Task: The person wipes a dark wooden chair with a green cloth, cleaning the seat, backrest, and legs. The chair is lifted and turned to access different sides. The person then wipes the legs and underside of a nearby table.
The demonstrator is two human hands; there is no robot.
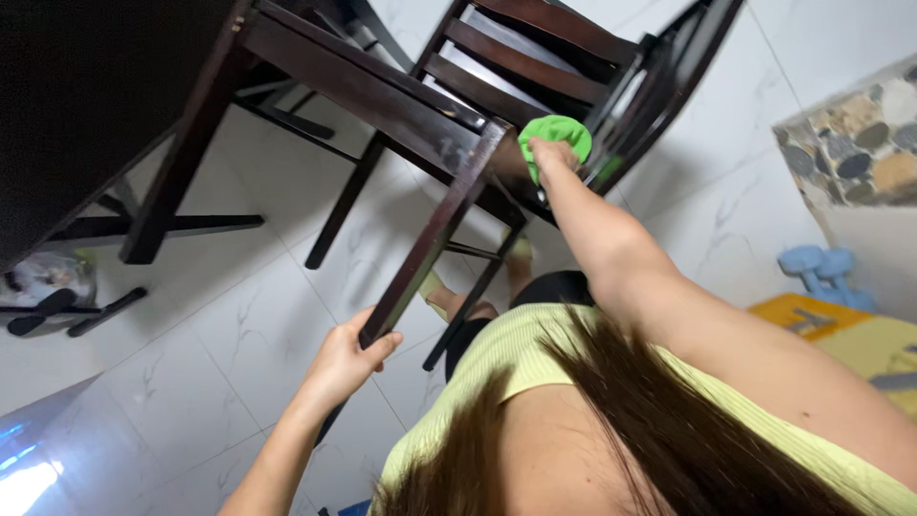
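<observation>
A dark wooden chair (382,96) stands tilted in front of me on the white tiled floor. My left hand (346,358) is closed around the lower end of one chair leg (430,239). My right hand (551,153) presses a bright green cloth (557,134) against the chair's frame near the seat, arm stretched out. My own hair and light green top fill the lower part of the view.
A dark table (86,96) stands at the left, with its legs and another chair's rails behind. A second dark chair (659,86) is at the back right. Blue dumbbells (821,272) and a yellow mat (860,334) lie at the right, by a pebble-patterned wall (860,143).
</observation>
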